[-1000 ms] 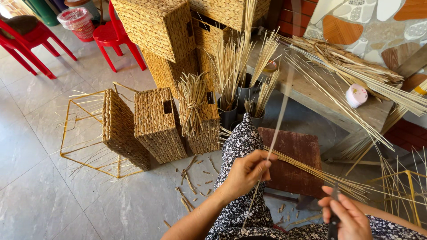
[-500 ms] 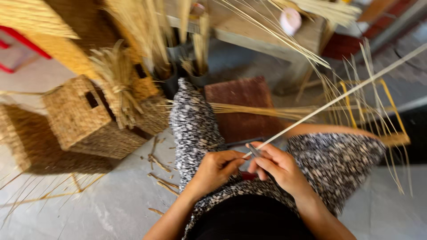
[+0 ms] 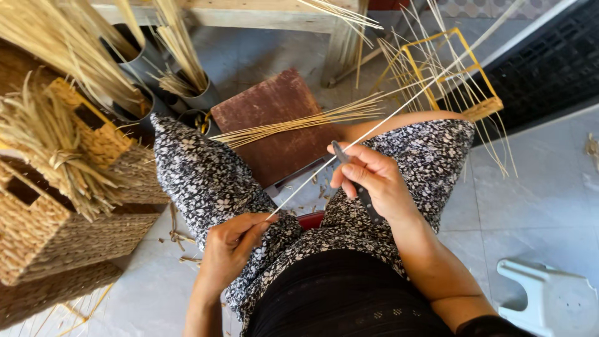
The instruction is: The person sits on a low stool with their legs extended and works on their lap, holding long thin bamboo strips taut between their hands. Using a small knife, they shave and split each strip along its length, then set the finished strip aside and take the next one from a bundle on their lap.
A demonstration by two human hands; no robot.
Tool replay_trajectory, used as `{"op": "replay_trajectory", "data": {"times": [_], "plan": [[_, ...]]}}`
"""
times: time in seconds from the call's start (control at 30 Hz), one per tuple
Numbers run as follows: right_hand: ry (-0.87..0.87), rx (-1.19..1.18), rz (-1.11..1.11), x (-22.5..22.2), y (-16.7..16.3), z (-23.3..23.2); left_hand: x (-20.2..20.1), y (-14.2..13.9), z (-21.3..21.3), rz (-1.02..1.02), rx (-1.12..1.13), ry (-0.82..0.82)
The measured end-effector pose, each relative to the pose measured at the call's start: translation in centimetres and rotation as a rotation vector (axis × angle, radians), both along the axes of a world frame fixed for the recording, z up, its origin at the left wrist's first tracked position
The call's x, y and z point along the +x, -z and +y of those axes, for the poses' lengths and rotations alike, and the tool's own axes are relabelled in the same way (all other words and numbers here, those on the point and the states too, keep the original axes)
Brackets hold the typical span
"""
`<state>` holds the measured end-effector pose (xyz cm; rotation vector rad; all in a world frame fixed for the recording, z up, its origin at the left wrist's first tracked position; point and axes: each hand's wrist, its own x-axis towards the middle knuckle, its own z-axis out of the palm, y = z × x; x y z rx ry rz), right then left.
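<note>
Head view shows a seated person looking down over a lap covered in black-and-white floral fabric, with both hands busy on one long pale reed strip. The left hand is closed on the near end of the strip, pinched between thumb and fingers just above the left thigh. The right hand is clamped around a small dark-handled knife, whose blade is laid against the strip a little farther out; from there the strip runs up and away to the right, well beyond both hands. The hands are held apart, joined only by the taut strip. Ahead of the hands, a bundle of thin reeds is lying across a reddish-brown board on the floor. To the left of the left hand, woven baskets and a tied sheaf of dried grass are stacked; grey tubes holding more reeds are standing beyond them. A yellow wire frame is seen beyond the right hand, and a pale plastic stool below it. It is judged that the main hazard is the blade: it is being worked close to the left fingers and above the thighs, so a slip caused by a knot in the strip or a loosened pinch could bring the edge onto skin or cloth. The strip could also be snapped or cut unevenly if the blade angle were steepened.
</note>
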<state>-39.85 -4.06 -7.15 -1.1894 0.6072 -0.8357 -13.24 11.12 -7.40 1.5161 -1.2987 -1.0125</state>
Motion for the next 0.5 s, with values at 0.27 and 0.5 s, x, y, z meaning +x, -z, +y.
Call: {"op": "replay_trajectory", "data": {"times": [0.27,0.5], "plan": [[0.173,-0.044,-0.011,-2.9,-0.5,-1.8,3.2,1.0,1.2,-0.078,0.020,0.015],[0.210,-0.066,-0.028,-3.4,-0.7,-1.9,4.5,0.7,1.4,-0.163,0.136,0.010]]}}
